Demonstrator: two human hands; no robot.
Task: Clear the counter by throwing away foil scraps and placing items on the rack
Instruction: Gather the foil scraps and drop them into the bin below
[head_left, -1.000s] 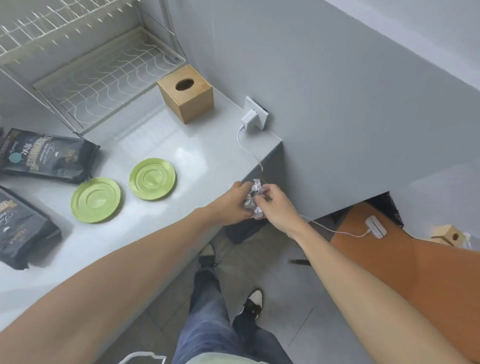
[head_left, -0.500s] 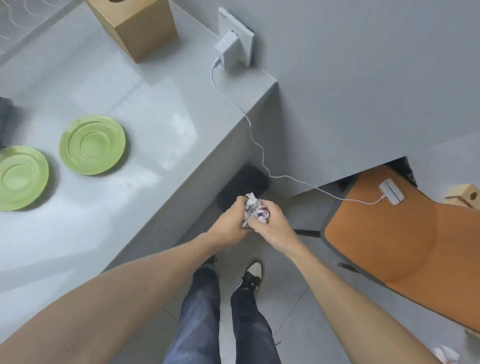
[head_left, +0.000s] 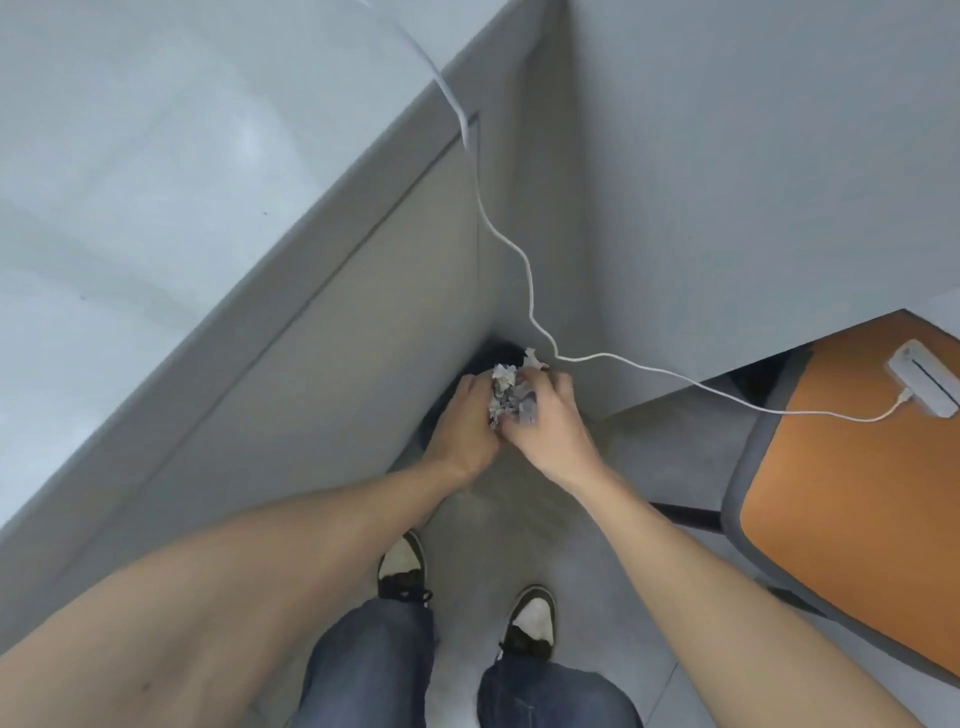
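Now both hands – left hand (head_left: 460, 426) & right hand (head_left: 548, 426) – fingers clamped round foil wad (head_left: 509, 397), beside worktop (head_left: 182, 156) edge.

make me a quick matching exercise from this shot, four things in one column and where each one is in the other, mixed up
Things:
1. foil ball
2. white cable
3. white device
4. shoes

Places:
A. on the orange chair seat
B. on the grey floor
C. between the left hand and right hand
D. hanging off the counter edge

Pairs: 1-C, 2-D, 3-A, 4-B
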